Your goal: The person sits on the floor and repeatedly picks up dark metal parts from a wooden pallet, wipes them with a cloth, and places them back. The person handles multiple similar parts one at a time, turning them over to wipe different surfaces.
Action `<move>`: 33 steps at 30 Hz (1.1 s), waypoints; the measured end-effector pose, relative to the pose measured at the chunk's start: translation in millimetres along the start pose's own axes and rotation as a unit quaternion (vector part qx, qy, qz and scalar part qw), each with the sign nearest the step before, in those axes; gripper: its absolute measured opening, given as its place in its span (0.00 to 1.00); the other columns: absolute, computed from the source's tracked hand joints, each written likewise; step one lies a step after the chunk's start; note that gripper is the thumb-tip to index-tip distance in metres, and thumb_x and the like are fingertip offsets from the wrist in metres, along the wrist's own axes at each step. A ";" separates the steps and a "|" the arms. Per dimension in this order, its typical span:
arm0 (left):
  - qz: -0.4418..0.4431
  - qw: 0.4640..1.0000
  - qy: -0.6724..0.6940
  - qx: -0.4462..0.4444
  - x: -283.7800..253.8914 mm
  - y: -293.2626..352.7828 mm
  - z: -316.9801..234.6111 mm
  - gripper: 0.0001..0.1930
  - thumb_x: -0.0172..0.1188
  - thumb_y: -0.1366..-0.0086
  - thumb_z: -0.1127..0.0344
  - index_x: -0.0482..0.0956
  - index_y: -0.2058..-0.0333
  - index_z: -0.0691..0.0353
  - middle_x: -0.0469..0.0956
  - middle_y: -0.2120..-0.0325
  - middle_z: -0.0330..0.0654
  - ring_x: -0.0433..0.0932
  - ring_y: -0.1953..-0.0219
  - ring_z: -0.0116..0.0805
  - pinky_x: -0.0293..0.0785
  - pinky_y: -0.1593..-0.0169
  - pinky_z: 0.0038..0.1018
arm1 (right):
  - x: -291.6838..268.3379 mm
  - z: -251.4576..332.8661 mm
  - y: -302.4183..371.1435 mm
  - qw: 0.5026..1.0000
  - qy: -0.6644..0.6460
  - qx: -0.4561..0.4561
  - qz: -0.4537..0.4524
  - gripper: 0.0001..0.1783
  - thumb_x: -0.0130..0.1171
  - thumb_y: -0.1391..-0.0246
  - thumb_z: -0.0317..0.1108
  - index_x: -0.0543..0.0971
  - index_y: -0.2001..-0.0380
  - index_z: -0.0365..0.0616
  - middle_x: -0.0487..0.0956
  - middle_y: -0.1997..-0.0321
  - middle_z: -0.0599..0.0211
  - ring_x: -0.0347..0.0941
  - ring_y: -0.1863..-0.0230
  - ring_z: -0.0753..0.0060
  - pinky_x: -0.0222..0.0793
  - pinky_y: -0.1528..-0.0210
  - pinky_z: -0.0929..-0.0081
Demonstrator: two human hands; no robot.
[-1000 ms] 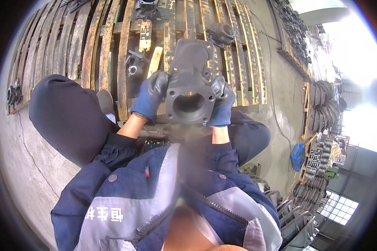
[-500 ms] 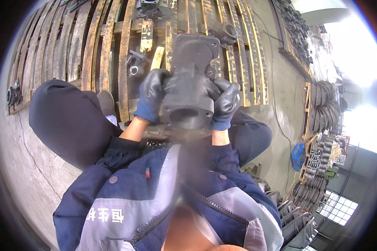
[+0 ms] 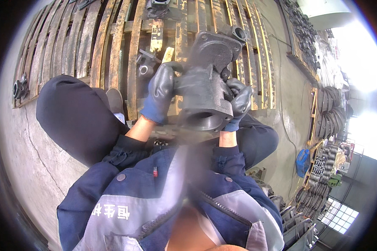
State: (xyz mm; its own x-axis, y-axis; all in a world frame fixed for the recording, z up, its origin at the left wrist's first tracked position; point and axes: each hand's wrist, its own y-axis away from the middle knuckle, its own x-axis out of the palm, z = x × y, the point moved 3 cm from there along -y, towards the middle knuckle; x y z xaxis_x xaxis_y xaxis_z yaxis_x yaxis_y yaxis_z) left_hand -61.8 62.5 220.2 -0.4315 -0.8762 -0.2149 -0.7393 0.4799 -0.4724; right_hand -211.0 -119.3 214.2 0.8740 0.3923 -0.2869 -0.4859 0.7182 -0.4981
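Between my two gloved hands is a large dark grey cast-metal pipe housing, held up over a wooden pallet. A wide round opening in a flange faces my body, and a flat flange with bolt holes is at its far end. My left hand, in a black-coated blue glove, is closed on the housing's left side. Wrapped round its right side is my right hand, in the same kind of glove. Parts of the fingers on both hands are hidden behind the casting.
Slatted wooden pallets lie in front of me. Smaller castings rest on them: one left of the housing, one at the far edge, one at the far left. A blue jug stands on the right by stacked metal parts.
The housing has turned and tilted, its far flange swinging to the right. Both hands moved with it, still gripping. The whole view has shifted slightly.
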 end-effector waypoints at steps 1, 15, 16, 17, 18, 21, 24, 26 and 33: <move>0.004 1.000 -0.001 0.014 0.0 -0.5 0.6 0.11 0.40 0.31 0.72 0.73 0.61 0.69 0.75 0.63 0.50 0.77 0.61 0.44 0.72 0.57 0.33 | 0.9 -4.7 -1.1 0.997 0.053 -0.056 0.010 0.17 0.39 0.32 0.36 0.75 0.69 0.38 0.80 0.72 0.60 0.78 0.66 0.66 0.75 0.63 0.68; 0.035 0.826 0.391 -0.405 25.5 38.0 61.1 0.15 0.56 0.31 0.59 0.78 0.53 0.62 0.80 0.63 0.36 0.78 0.62 0.26 0.74 0.57 0.22 | 4.2 -48.7 12.9 0.892 0.258 0.245 0.280 0.40 0.61 0.45 0.45 0.57 0.34 0.45 0.70 0.43 0.60 0.66 0.44 0.68 0.66 0.45 0.68; 0.030 0.826 0.391 -0.405 29.4 43.1 69.0 0.14 0.58 0.32 0.60 0.78 0.54 0.62 0.79 0.64 0.35 0.78 0.63 0.25 0.74 0.57 0.22 | 5.8 -43.0 7.7 0.907 0.187 0.272 0.262 0.40 0.59 0.43 0.48 0.57 0.33 0.44 0.71 0.43 0.60 0.67 0.45 0.69 0.68 0.47 0.69; 0.023 0.825 0.399 -0.399 33.2 47.0 76.5 0.13 0.59 0.34 0.62 0.78 0.54 0.62 0.79 0.64 0.34 0.78 0.63 0.24 0.74 0.58 0.21 | 3.6 -37.3 7.3 0.897 0.132 0.372 0.200 0.37 0.57 0.41 0.50 0.60 0.35 0.43 0.72 0.46 0.61 0.69 0.49 0.71 0.69 0.49 0.69; 0.022 0.823 0.414 -0.388 37.8 50.6 82.7 0.13 0.60 0.35 0.63 0.78 0.55 0.61 0.79 0.65 0.33 0.77 0.63 0.23 0.74 0.58 0.21 | 0.9 -34.4 8.8 0.883 0.035 0.443 0.150 0.33 0.54 0.39 0.51 0.65 0.40 0.39 0.74 0.51 0.60 0.70 0.53 0.72 0.70 0.52 0.68; 0.101 0.980 0.117 -0.125 39.6 48.8 86.4 0.15 0.61 0.43 0.73 0.78 0.55 0.60 0.81 0.63 0.40 0.80 0.59 0.34 0.76 0.53 0.27 | 0.9 -26.4 11.1 0.881 -0.004 0.454 0.132 0.30 0.52 0.37 0.53 0.71 0.48 0.33 0.76 0.57 0.56 0.73 0.56 0.68 0.70 0.54 0.66; 0.192 0.968 -0.073 -0.146 43.3 53.8 91.3 0.15 0.62 0.46 0.71 0.79 0.57 0.60 0.81 0.61 0.45 0.80 0.55 0.41 0.76 0.50 0.32 | 1.8 -53.5 18.3 0.917 0.039 0.385 0.094 0.23 0.53 0.37 0.47 0.76 0.54 0.35 0.79 0.60 0.60 0.75 0.60 0.67 0.71 0.57 0.68; 0.215 0.959 -0.137 -0.127 44.1 53.5 89.2 0.16 0.63 0.47 0.71 0.79 0.58 0.60 0.81 0.61 0.47 0.80 0.55 0.43 0.76 0.51 0.32 | 0.1 -80.7 27.5 0.931 0.062 0.355 0.062 0.19 0.52 0.37 0.44 0.78 0.57 0.38 0.80 0.61 0.64 0.76 0.62 0.68 0.72 0.59 0.69; 0.273 0.887 -0.039 -0.369 58.9 63.1 110.2 0.09 0.58 0.45 0.76 0.80 0.64 0.64 0.81 0.70 0.52 0.82 0.66 0.47 0.77 0.63 0.37 | -6.8 -106.8 42.8 0.907 0.031 0.411 0.090 0.23 0.45 0.37 0.49 0.73 0.50 0.44 0.77 0.51 0.59 0.72 0.52 0.59 0.68 0.48 0.64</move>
State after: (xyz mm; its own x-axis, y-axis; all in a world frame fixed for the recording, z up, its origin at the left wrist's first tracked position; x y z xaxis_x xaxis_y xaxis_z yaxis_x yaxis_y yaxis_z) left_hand -76.8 36.2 83.6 -0.8142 -0.4898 -0.3116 -0.5801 0.7075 0.4037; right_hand -239.0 -152.6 107.5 0.7665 0.5316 -0.3605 -0.4268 0.8410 0.3326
